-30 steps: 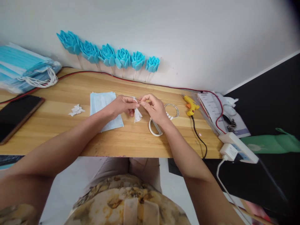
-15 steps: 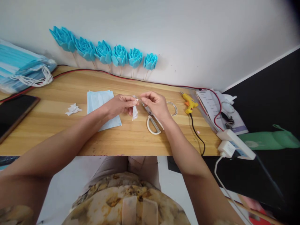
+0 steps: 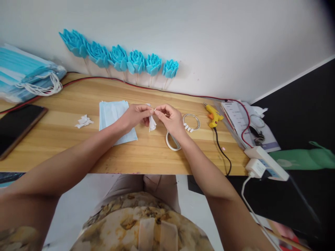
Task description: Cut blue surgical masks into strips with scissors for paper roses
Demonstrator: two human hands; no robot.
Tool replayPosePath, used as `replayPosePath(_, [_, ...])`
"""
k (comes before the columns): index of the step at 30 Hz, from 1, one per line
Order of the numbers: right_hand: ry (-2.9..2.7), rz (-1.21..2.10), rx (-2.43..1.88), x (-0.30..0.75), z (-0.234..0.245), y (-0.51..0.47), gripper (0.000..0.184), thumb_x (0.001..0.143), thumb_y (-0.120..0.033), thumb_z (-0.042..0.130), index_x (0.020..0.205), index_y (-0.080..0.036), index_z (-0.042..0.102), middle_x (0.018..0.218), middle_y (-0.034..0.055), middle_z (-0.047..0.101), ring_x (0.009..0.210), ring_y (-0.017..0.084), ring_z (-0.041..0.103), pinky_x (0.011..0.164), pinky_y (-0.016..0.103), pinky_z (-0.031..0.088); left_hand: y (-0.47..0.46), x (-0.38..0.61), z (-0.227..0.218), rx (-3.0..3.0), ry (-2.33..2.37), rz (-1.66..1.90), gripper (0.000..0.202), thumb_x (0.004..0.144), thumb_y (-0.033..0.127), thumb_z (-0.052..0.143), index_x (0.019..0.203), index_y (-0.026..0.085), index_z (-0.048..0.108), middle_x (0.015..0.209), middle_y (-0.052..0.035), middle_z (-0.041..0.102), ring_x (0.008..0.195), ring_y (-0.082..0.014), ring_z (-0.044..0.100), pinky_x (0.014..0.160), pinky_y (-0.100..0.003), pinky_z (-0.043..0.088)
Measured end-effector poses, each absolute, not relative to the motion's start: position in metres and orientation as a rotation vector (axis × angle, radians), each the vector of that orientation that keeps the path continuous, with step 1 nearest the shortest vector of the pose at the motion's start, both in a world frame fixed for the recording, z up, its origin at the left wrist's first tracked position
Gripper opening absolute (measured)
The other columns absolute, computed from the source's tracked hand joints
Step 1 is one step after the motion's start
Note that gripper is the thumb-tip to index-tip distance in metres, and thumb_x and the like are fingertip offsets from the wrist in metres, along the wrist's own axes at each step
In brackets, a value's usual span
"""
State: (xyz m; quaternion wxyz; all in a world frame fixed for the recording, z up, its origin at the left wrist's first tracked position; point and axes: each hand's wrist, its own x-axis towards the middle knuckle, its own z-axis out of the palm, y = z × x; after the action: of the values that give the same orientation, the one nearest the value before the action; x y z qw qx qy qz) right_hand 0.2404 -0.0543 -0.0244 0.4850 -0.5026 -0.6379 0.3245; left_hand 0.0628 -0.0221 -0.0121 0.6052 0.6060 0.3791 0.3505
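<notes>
A bundle of thin white strips (image 3: 152, 124) hangs folded from my left hand (image 3: 136, 116), whose thumb and fingers are closed on it near its top. My right hand (image 3: 170, 120) is closed in a pinch on a small white strand end (image 3: 154, 109), with its fingertips almost meeting the left ones. Partly under my left wrist lie light blue face mask sheets (image 3: 113, 111). Below my right hand shows the light handle of a pair of scissors (image 3: 173, 149); the rest is hidden by the hand and forearm.
Blue layered flowers (image 3: 136, 62) on thin sticks lean against the wall. Packed masks (image 3: 23, 73), a phone (image 3: 18, 125) and white scraps (image 3: 84, 121) lie left. Rightward are a tape roll (image 3: 199, 122) with white pieces, a yellow glue gun (image 3: 215, 116) and a power strip (image 3: 277, 169).
My hands have drawn together, shortening the visible strand between their fingertips. The view has shifted slightly, and white pieces beside the tape roll now show past my right hand.
</notes>
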Motion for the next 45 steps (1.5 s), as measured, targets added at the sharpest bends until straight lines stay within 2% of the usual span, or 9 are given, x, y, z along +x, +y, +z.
replayPosePath(6, [-1.541, 0.688, -1.184, 0.235, -0.025, -0.058, 0.008, 0.086, -0.029, 0.07, 0.083, -0.022, 0.068, 0.084, -0.0008, 0.07, 0.077, 0.013, 0.062, 0.074, 0.028, 0.051, -0.027, 0.064, -0.012, 1.375, 0.832, 0.805, 0.026, 0.078, 0.038, 0.074, 0.069, 0.015, 0.066, 0.057, -0.0001, 0.063, 0.052, -0.0102, 0.054, 0.054, -0.022, 0.043])
replayPosePath(12, [-1.605, 0.662, -1.21, 0.237, -0.026, -0.057, 0.013, 0.091, -0.033, 0.063, 0.083, -0.022, 0.062, 0.083, -0.0008, 0.067, 0.078, 0.014, 0.061, 0.075, 0.03, 0.05, -0.029, 0.066, -0.013, 1.378, 0.766, 0.812, 0.032, 0.079, 0.044, 0.073, 0.067, 0.015, 0.066, 0.058, 0.0003, 0.062, 0.054, -0.0097, 0.054, 0.057, -0.023, 0.046])
replayPosePath(18, [-1.62, 0.584, -1.232, 0.237, -0.027, -0.058, 0.017, 0.096, -0.036, 0.053, 0.085, -0.023, 0.053, 0.082, -0.0006, 0.064, 0.079, 0.015, 0.061, 0.076, 0.031, 0.049, -0.03, 0.067, -0.01, 1.451, 0.787, 0.824, 0.029, 0.08, 0.043, 0.073, 0.078, 0.015, 0.072, 0.067, -0.0021, 0.069, 0.059, -0.0115, 0.06, 0.059, -0.023, 0.047])
replayPosePath(21, [-1.626, 0.546, -1.249, 0.236, -0.027, -0.058, 0.017, 0.097, -0.036, 0.051, 0.085, -0.023, 0.052, 0.083, -0.0001, 0.063, 0.08, 0.015, 0.06, 0.076, 0.031, 0.048, -0.03, 0.068, -0.009, 1.462, 0.828, 0.827, 0.028, 0.078, 0.042, 0.074, 0.079, 0.014, 0.073, 0.064, -0.0014, 0.068, 0.055, -0.0107, 0.058, 0.056, -0.023, 0.046])
replayPosePath(28, [-1.651, 0.591, -1.245, 0.236, -0.026, -0.058, 0.017, 0.094, -0.035, 0.057, 0.083, -0.022, 0.056, 0.082, -0.0003, 0.064, 0.08, 0.014, 0.06, 0.075, 0.029, 0.049, -0.033, 0.068, -0.008, 1.471, 0.886, 0.803, 0.019, 0.078, 0.032, 0.075, 0.073, 0.014, 0.071, 0.053, 0.0016, 0.061, 0.049, -0.0098, 0.056, 0.052, -0.021, 0.043])
replayPosePath(33, [-1.505, 0.686, -1.208, 0.235, -0.027, -0.059, 0.013, 0.09, -0.035, 0.065, 0.092, -0.023, 0.061, 0.083, -0.0025, 0.066, 0.073, 0.012, 0.061, 0.069, 0.027, 0.049, -0.034, 0.068, -0.01, 1.269, 0.864, 0.823, 0.021, 0.079, 0.033, 0.076, 0.071, 0.014, 0.07, 0.055, 0.0003, 0.062, 0.05, -0.0098, 0.056, 0.053, -0.022, 0.046])
replayPosePath(38, [-1.568, 0.577, -1.22, 0.236, -0.025, -0.062, 0.009, 0.091, -0.032, 0.065, 0.088, -0.024, 0.067, 0.088, 0.0, 0.07, 0.078, 0.014, 0.062, 0.071, 0.028, 0.05, -0.032, 0.068, -0.012, 1.117, 0.843, 0.814, 0.025, 0.075, 0.037, 0.081, 0.071, 0.015, 0.07, 0.064, -0.0007, 0.065, 0.053, -0.0097, 0.058, 0.056, -0.023, 0.05])
replayPosePath(45, [-1.716, 0.364, -1.186, 0.239, -0.027, -0.062, 0.013, 0.095, -0.028, 0.061, 0.091, -0.026, 0.072, 0.093, 0.0029, 0.072, 0.088, 0.018, 0.064, 0.076, 0.033, 0.052, -0.031, 0.066, -0.014, 1.154, 0.864, 0.822, 0.023, 0.075, 0.036, 0.081, 0.072, 0.015, 0.071, 0.06, -0.0005, 0.064, 0.053, -0.0098, 0.058, 0.056, -0.023, 0.05])
